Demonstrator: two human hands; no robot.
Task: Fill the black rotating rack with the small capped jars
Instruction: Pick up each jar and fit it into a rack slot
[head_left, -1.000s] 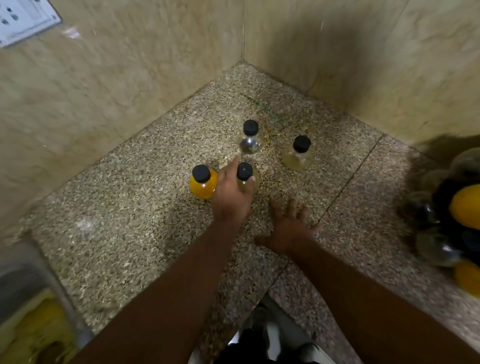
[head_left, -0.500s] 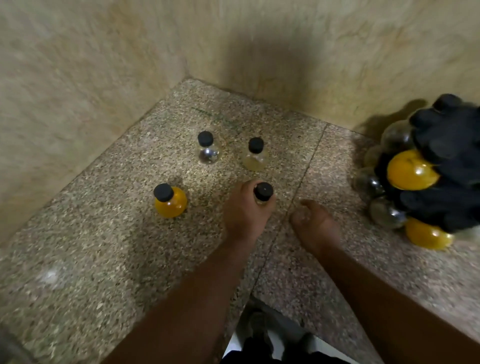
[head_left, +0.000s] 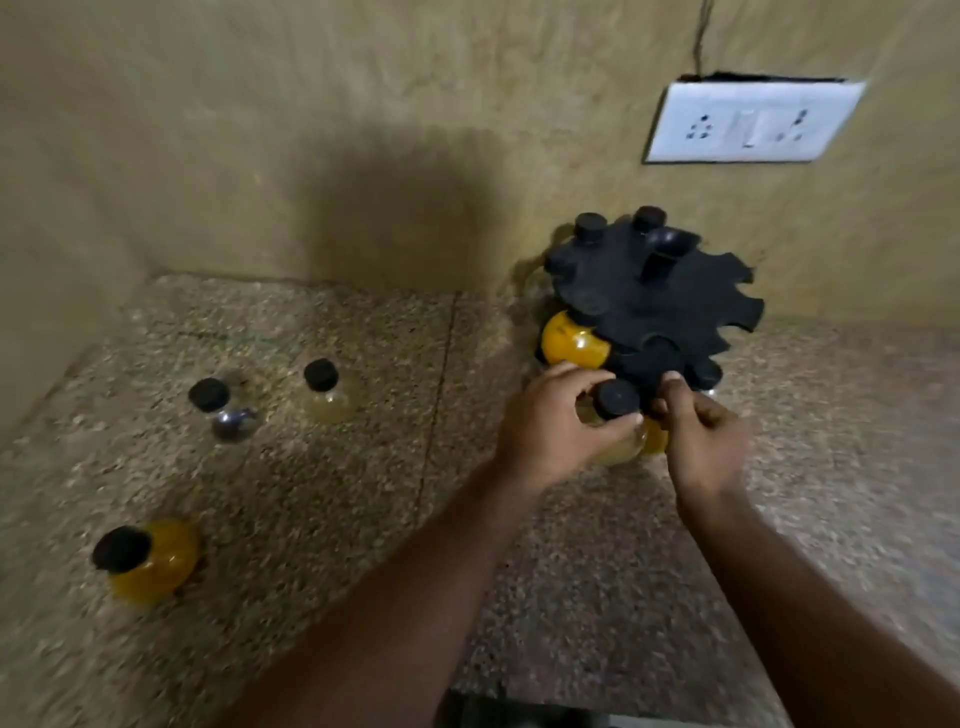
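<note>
The black rotating rack stands against the back wall at the right, with several capped jars hanging in its slots, one of them yellow. My left hand grips a small jar with a black cap right at the rack's front edge. My right hand is beside it, fingers curled against the rack's lower edge. On the counter to the left stand three loose jars: a yellow one, a clear one and a pale one.
The speckled stone counter runs into a corner at the left. A white socket plate is on the wall above the rack. The counter's front edge is at the bottom.
My left hand carried the jar from the middle of the counter rightward to the rack. My right hand lifted off the counter and came to the rack's edge. The view swung right.
</note>
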